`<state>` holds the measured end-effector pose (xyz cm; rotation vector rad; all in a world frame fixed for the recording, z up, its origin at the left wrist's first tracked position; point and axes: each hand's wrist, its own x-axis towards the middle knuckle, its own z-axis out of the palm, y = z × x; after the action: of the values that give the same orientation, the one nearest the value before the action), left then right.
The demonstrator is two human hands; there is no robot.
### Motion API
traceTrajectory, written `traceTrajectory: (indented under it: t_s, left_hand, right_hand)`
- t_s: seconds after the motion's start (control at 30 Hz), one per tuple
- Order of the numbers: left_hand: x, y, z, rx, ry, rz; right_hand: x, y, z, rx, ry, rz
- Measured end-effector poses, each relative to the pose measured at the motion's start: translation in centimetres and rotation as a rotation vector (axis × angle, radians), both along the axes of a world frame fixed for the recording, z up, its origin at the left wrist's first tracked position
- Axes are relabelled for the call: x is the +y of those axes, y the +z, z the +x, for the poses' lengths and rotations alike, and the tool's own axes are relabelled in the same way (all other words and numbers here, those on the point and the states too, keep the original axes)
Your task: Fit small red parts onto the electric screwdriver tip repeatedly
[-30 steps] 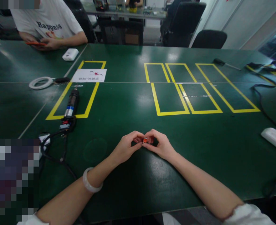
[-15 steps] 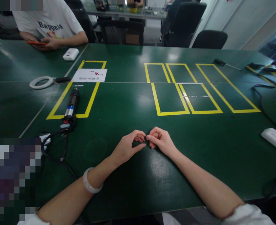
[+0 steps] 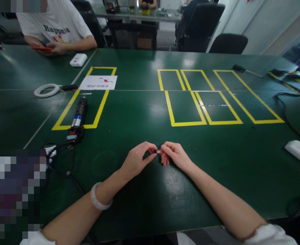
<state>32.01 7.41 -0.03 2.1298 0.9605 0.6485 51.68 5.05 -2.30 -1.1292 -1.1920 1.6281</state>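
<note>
Between my hands, just above the green table (image 3: pixel 129 122), is a small dark part with a silvery middle and a reddish end (image 3: pixel 158 151). My left hand (image 3: pixel 139 159) pinches its dark left end between thumb and fingertips. At the other side, my right hand (image 3: pixel 174 153) has thumb and forefinger closed on its reddish end, the remaining fingers curled below. The part is too small to name, and the fingertips hide both its ends. A pale bangle circles my left wrist.
An electric screwdriver (image 3: pixel 78 115) with a black cable lies at left. Behind it are a white card (image 3: pixel 99 82) and a coiled white cable (image 3: pixel 46 90). Yellow tape outlines (image 3: pixel 188 123) mark the table. A screwdriver (image 3: pixel 247 70) lies far right. Across the table, a person holds an orange phone-like object.
My left thumb and fingers have closed onto the small part, which now shows a silvery middle and reddish end. My right fingers have shifted slightly. The camera view has moved a little.
</note>
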Motion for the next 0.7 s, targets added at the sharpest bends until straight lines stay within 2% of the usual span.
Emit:
traceTrajectory:
  t_s: [0.17, 0.27, 0.33, 0.43, 0.53, 0.63, 0.7]
  left_hand:
    - [0.1, -0.5, -0.4, 0.166, -0.065, 0.294]
    - [0.6, -0.3, -0.7, 0.226, -0.075, 0.379]
    - [1.6, 0.4, -1.4, 0.256, -0.026, 0.395]
    - [4.1, 1.8, -4.1, 0.324, 0.163, 0.420]
    - [7.3, 2.9, -9.1, 0.483, 0.440, 0.454]
    - [9.8, 2.7, -15.2, 0.704, 0.721, 0.401]
    - [10.9, 1.8, -18.9, 0.810, 0.820, 0.276]
  right_hand:
    - [0.0, 0.3, 0.1, 0.129, 0.059, -0.060]
    - [-0.1, 0.3, 0.2, 0.165, 0.046, -0.052]
    - [-0.1, 0.2, 0.2, 0.180, 0.018, -0.038]
    - [0.0, 0.0, 0.2, 0.192, -0.003, -0.022]
    - [0.0, -0.1, 0.2, 0.195, 0.008, -0.016]
    - [0.1, -0.2, 0.2, 0.191, 0.021, -0.014]
    - [0.1, -0.2, 0.2, 0.186, 0.028, -0.015]
